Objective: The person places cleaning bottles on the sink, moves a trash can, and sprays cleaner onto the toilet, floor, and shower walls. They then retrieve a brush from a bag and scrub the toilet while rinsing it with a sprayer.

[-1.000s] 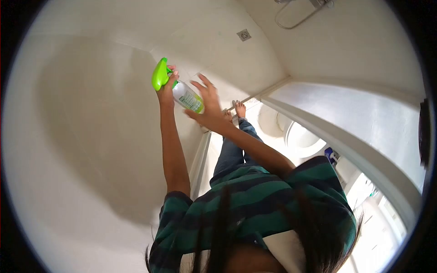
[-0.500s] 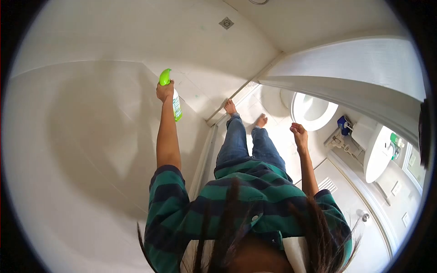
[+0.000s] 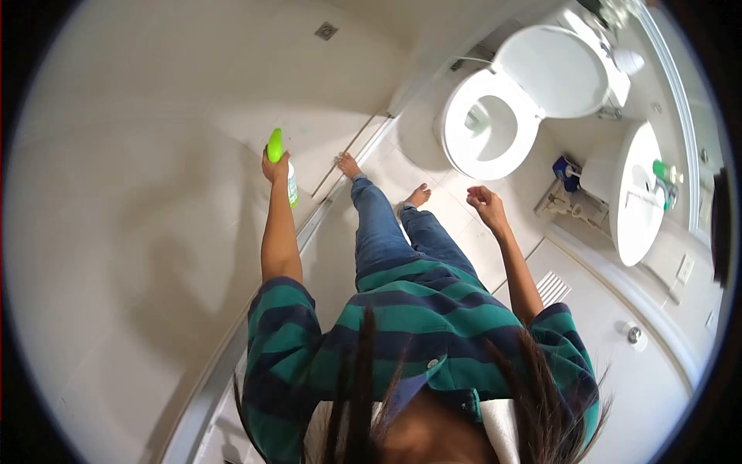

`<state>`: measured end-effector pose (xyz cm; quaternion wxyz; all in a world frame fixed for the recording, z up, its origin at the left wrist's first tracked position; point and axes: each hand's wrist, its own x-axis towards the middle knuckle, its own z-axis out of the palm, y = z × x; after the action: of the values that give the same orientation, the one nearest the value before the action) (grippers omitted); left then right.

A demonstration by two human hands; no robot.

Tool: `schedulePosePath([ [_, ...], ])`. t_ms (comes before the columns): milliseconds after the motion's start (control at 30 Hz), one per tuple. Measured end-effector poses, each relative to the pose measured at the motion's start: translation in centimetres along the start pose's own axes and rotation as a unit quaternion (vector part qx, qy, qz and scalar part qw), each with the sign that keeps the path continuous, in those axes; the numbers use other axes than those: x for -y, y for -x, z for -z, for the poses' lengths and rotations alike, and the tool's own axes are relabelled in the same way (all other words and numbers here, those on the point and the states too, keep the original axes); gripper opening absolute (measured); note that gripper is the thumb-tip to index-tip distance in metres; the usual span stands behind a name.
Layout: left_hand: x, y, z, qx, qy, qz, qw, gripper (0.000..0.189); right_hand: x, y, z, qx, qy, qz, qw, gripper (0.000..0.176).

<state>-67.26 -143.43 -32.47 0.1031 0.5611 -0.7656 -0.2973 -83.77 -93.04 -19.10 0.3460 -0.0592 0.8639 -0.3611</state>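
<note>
My left hand [image 3: 276, 166] is wrapped round the neck of a spray bottle with a bright green trigger head [image 3: 275, 145]. Below the hand, the bottle's white and green body [image 3: 292, 189] shows in part; it is held out over the shower area. My right hand [image 3: 487, 207] hangs in the air near the toilet bowl's front, apart from it. Its fingers are loosely bent with gaps between them, and I see nothing in them. The white toilet [image 3: 456, 147] stands beyond with its lid raised.
A low threshold [image 3: 352, 147] divides the shower floor from the tiled floor, with one bare foot at it. The drain [image 3: 326, 31] lies at the far end. On the right are a white sink [image 3: 630, 232], a blue toilet-brush holder [image 3: 566, 172] and a door knob [image 3: 634, 335].
My view has turned rightward, bringing the whole toilet and its raised lid into sight. The spray bottle stays in my left hand. My right hand's fingers have loosened a little.
</note>
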Motion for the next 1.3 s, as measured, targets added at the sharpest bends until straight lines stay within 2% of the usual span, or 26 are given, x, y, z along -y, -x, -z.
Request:
schedulePosePath([
  [67,0.7,2.7,-2.2,0.047,0.051,-0.1,0.993,0.053,-1.5,-0.5,0.6,-0.007,-0.026,0.029,0.999,0.029],
  [133,-2.9,6.9,-3.7,0.065,0.057,-0.119,0.989,0.052,-1.3,-0.9,0.8,0.011,-0.049,0.051,0.997,0.034],
  [200,-5.6,10.7,-6.9,0.089,0.092,-0.12,0.984,0.049,-0.8,-1.7,-0.5,0.028,-0.063,0.121,0.99,0.04],
  [267,-8.7,13.7,-10.2,0.133,0.174,-0.131,0.967,0.045,0.1,-2.3,-2.9,0.052,-0.106,0.152,0.981,0.056],
  [300,-11.0,15.8,-11.3,0.167,0.219,-0.147,0.95,0.043,-0.9,-3.3,-5.1,0.013,-0.101,0.221,0.97,0.065],
  [367,-16.5,19.6,-12.4,0.246,0.282,-0.139,0.917,0.04,0.2,-3.3,-5.8,0.008,-0.065,0.203,0.977,0.071],
  [433,-20.1,21.8,-14.3,0.302,0.257,-0.125,0.91,0.039,-0.9,-3.6,-6.8,0.027,-0.127,0.112,0.985,0.073],
  [467,-21.9,22.3,-15.3,0.328,0.244,-0.117,0.905,0.038,-2.0,-3.7,-6.9,-0.01,-0.143,0.09,0.986,0.074],
  [533,-24.7,22.9,-17.7,0.357,0.21,-0.153,0.897,0.037,-5.2,-3.9,-7.7,-0.082,-0.172,0.042,0.981,0.075],
  [600,-26.6,24.0,-19.6,0.374,0.197,-0.149,0.894,0.035,-7.3,-5.4,-7.1,-0.076,-0.258,-0.042,0.962,0.078],
  [667,-27.5,24.7,-21.3,0.369,0.206,-0.209,0.882,0.036,-7.6,-5.9,-6.4,-0.118,-0.319,-0.076,0.937,0.083],
  [767,-29.1,27.1,-22.3,0.401,0.188,-0.263,0.857,0.045,-1.9,-5.1,-0.8,-0.238,-0.256,0.007,0.937,0.087],
  [800,-30.4,28.5,-22.2,0.418,0.181,-0.279,0.845,0.049,-1.9,-6.0,0.0,-0.259,-0.295,0.072,0.917,0.085],
  [900,-35.7,32.9,-20.1,0.382,0.093,-0.437,0.809,0.066,-4.2,-9.8,1.7,-0.305,-0.366,0.12,0.871,0.083],
  [933,-38.0,32.8,-19.5,0.507,0.07,-0.395,0.763,0.095,-3.8,-9.7,3.7,-0.337,-0.379,0.123,0.853,0.066],
  [1033,-43.4,33.2,-19.1,0.437,-0.038,-0.536,0.721,0.121,-4.3,-12.1,9.7,-0.377,-0.333,0.128,0.855,0.051],
  [1067,-44.4,32.4,-20.2,0.463,-0.036,-0.522,0.715,0.137,-3.5,-13.4,11.6,-0.434,-0.263,0.123,0.853,0.041],
  [1100,-45.3,32.0,-19.6,0.467,-0.016,-0.51,0.722,0.134,-5.2,-15.9,13.1,-0.485,-0.223,0.136,0.835,0.046],
  [1133,-45.4,30.6,-19.4,0.462,0.026,-0.495,0.736,0.13,-5.9,-17.8,15.4,-0.464,-0.266,0.108,0.838,0.042],
  [1167,-45.0,29.4,-18.7,0.455,0.067,-0.477,0.749,0.127,-7.5,-20.4,18.4,-0.425,-0.232,0.013,0.875,0.037],
  [1200,-44.2,28.0,-17.4,0.462,0.084,-0.446,0.762,0.118,-6.3,-20.8,21.6,-0.431,-0.278,0.005,0.859,0.034],
  [1233,-42.2,26.4,-17.3,0.425,0.078,-0.469,0.77,0.11,-6.7,-22.8,23.9,-0.462,-0.294,0.053,0.835,0.032],
  [1300,-39.0,24.0,-15.6,0.428,0.042,-0.405,0.806,0.094,-5.8,-25.6,27.6,-0.519,-0.192,-0.039,0.832,0.034],
])
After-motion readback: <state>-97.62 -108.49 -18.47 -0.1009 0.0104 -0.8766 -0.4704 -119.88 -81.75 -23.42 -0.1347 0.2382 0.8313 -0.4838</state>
